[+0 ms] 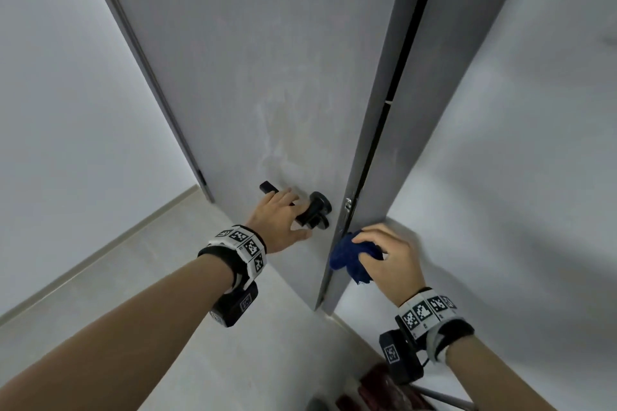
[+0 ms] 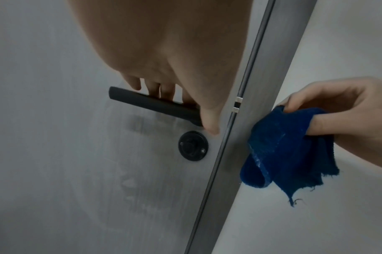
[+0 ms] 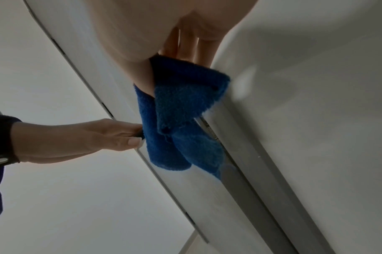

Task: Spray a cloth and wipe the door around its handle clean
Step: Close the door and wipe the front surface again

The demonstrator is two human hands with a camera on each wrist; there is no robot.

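A grey door (image 1: 267, 60) stands slightly ajar and carries a black lever handle (image 2: 142, 101) above a round black lock plate (image 2: 193, 146). My left hand (image 1: 290, 210) grips the lever, fingers curled over it and thumb below. Pale streaks (image 1: 283, 130) mark the door face above the handle. My right hand (image 1: 384, 247) holds a bunched blue cloth (image 1: 347, 253) against the door's latch edge (image 1: 347, 220), just below handle height. In the right wrist view the cloth (image 3: 181, 96) hangs folded over that edge, and its frayed corner (image 2: 292, 192) dangles free.
The grey door frame (image 1: 450, 77) and a white wall (image 1: 517, 177) lie right of the cloth. Another white wall (image 1: 66, 110) with a beige skirting board (image 1: 100, 260) stands to the left. Pale floor (image 1: 233, 360) lies below, with dark red objects (image 1: 377, 387) at the bottom edge.
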